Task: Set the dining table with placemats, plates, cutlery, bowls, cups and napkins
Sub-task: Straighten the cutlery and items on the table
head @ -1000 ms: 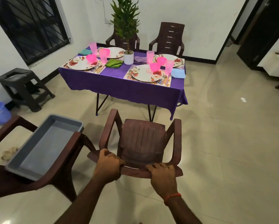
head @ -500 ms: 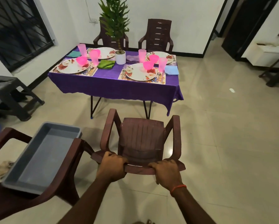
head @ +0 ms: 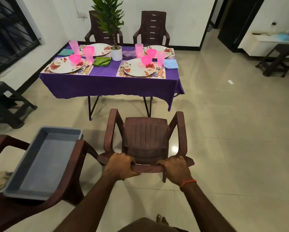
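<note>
- Head view: my left hand (head: 120,166) and right hand (head: 175,169) grip the brown chair (head: 145,136) by its backrest, 6 o'clock.
- Set bench (head: 107,81), with plates (head: 138,69) and pink cups (head: 88,53), stands at 12 o'clock.

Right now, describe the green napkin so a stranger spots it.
Find the purple-clothed table. Just left of its white plant pot lies the green napkin. Its neighbours are a teal napkin, a purple napkin and a blue napkin.

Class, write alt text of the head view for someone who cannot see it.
A left hand and right hand grip the back of a brown armchair facing a dining table set with floral plates, pink cups and bowls. A grey tray sits on another chair.
</note>
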